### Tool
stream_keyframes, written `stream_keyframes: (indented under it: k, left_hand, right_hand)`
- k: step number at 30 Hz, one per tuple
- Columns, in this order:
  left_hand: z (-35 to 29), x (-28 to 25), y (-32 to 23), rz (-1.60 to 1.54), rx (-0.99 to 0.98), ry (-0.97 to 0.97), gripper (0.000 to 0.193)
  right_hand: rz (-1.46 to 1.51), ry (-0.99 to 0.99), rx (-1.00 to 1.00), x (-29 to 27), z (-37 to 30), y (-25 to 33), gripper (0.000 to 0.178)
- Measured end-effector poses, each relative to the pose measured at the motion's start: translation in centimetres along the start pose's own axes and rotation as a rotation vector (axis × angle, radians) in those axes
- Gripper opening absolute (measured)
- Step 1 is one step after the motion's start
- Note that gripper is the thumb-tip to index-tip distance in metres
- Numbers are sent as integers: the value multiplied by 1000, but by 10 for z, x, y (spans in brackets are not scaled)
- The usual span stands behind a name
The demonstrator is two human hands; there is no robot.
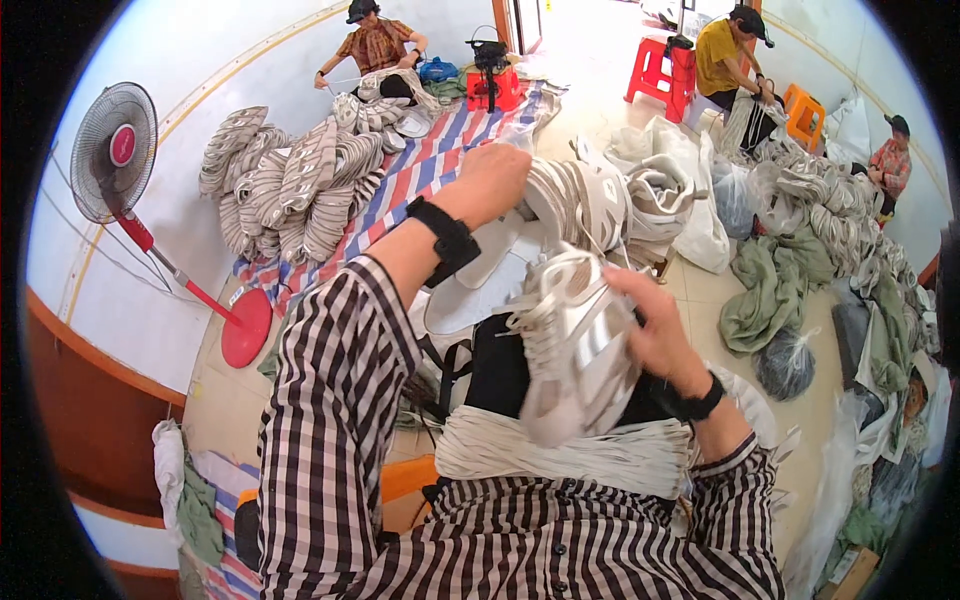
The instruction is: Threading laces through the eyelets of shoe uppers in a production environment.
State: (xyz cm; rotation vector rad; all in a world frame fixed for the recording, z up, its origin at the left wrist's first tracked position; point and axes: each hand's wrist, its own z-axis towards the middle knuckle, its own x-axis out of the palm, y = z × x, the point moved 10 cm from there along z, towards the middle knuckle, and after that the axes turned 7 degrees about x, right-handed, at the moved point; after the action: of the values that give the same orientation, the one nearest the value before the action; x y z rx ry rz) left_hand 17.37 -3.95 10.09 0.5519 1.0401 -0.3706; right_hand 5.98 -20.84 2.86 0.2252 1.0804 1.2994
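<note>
In my right hand (655, 325) is a pale grey and white shoe upper (575, 350), gripped by its side with the toe pointing down over my lap. White lacing runs through its eyelets, and a loose lace end rises from its top. My left hand (495, 180) is raised ahead and to the left of the upper, fingers closed; what they hold, if anything, is hidden. Across my lap lies a thick bundle of white shoelaces (560, 450). Just beyond the upper, a stack of similar uppers (580, 200) stands close to my left hand.
A large pile of shoe uppers (290, 185) rests on a striped sheet (430, 160) at the left. Near the wall stands a red-based fan (245, 325). Green cloth (775, 285) and bagged bundles lie at the right. Three other people sit working farther off, near red stools (665, 75).
</note>
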Motion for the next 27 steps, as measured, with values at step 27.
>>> stream_keyframes:
  k: [27]
  left_hand:
    - [-79,-32,-105,-65,62,202,45]
  right_hand:
    - [-111,126,488,50,38,-19,76]
